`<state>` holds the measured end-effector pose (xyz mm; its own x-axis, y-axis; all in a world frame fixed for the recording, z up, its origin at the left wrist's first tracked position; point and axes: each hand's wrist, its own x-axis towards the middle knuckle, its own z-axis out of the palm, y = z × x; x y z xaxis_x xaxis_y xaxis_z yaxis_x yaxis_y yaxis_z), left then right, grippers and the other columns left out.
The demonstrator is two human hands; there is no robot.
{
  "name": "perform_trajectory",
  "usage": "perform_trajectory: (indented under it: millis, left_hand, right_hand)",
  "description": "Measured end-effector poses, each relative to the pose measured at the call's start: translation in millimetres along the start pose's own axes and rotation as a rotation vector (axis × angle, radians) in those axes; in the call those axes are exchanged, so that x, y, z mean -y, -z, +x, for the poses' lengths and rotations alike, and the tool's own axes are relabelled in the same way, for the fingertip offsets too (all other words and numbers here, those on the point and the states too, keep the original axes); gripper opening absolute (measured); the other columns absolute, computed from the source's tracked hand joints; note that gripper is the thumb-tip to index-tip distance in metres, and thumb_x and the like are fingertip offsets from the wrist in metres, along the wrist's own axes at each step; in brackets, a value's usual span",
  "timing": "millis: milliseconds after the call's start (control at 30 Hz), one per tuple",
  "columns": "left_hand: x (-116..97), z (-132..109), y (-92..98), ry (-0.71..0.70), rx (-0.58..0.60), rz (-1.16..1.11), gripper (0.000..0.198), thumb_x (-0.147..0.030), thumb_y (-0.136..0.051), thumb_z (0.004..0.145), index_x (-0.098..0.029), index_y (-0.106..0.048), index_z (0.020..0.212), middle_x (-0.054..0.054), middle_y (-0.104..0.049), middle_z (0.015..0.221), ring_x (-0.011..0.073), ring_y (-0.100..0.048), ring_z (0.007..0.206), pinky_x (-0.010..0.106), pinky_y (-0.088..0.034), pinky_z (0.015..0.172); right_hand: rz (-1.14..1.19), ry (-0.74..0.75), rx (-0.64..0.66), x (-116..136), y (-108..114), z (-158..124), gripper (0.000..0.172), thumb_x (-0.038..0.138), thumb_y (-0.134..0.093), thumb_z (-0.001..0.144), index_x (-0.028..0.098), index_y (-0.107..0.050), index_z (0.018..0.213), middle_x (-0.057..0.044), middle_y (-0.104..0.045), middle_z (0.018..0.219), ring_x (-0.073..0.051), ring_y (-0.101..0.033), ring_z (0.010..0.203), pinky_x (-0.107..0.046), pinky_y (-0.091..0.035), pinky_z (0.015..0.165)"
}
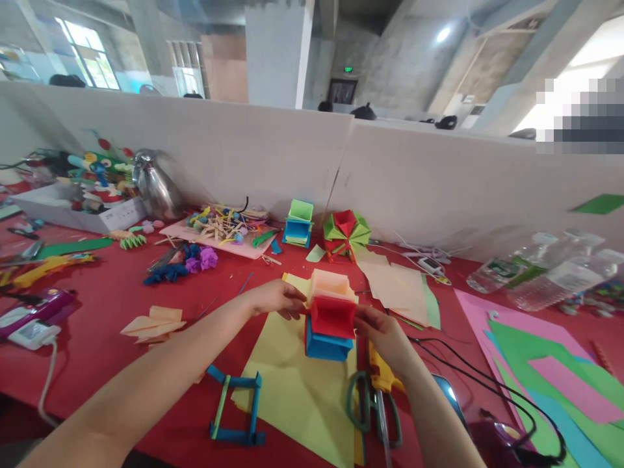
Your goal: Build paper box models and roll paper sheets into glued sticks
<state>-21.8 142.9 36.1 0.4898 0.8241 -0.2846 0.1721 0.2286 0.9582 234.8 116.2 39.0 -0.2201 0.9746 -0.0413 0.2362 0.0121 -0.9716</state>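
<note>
A stack of folded paper boxes (330,315), peach on top, red in the middle, blue at the bottom, stands on a yellow paper sheet (297,383) on the red table. My left hand (277,299) pinches the stack's left side near the peach and red boxes. My right hand (377,328) grips its right side by the red box. Both hands have their fingers closed on the stack.
Green-handled scissors (373,406) lie just right of the sheet, a blue paper frame (236,406) to its left. Coloured sheets (550,377) and a black cable lie right. Another box stack (298,224), a red-green paper piece (346,233), craft sticks, a kettle and bottles line the white partition.
</note>
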Motion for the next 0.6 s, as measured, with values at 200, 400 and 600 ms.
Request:
perform_trajectory:
  millis: [200, 400, 600]
  left_hand:
    - [3.8, -3.8, -13.2, -0.072, 0.014, -0.027, 0.044, -0.018, -0.072, 0.056, -0.013, -0.061, 0.098, 0.008, -0.069, 0.086, 0.0164, -0.064, 0.069, 0.026, -0.05, 0.059]
    - [9.7, -2.9, -26.1, -0.145, -0.11, 0.033, 0.019, -0.024, -0.064, 0.065, -0.013, -0.063, 0.081, 0.003, -0.064, 0.065, 0.0127, -0.059, 0.056, 0.023, -0.045, 0.052]
    - [10.0, -8.5, -34.5, -0.238, -0.267, 0.101, 0.031, -0.022, -0.061, 0.069, -0.015, -0.056, 0.099, 0.008, -0.067, 0.088, 0.0169, -0.063, 0.073, 0.024, -0.046, 0.06]
  right_hand:
    - [0.008, -0.037, 0.095, 3.2, 7.9, -3.0, 0.031, 0.038, -0.067, 0.068, 0.02, -0.068, 0.093, -0.005, -0.07, 0.089, -0.023, -0.063, 0.082, -0.036, -0.048, 0.079]
    - [-0.025, -0.048, 0.097, 2.0, 8.9, -4.9, 0.035, 0.039, -0.065, 0.069, 0.02, -0.067, 0.098, -0.008, -0.069, 0.095, -0.027, -0.063, 0.088, -0.041, -0.046, 0.084]
    - [-0.01, -0.02, 0.092, 2.8, 4.2, -2.8, 0.045, 0.044, -0.065, 0.068, 0.02, -0.063, 0.105, -0.01, -0.067, 0.102, -0.027, -0.062, 0.092, -0.04, -0.047, 0.082]
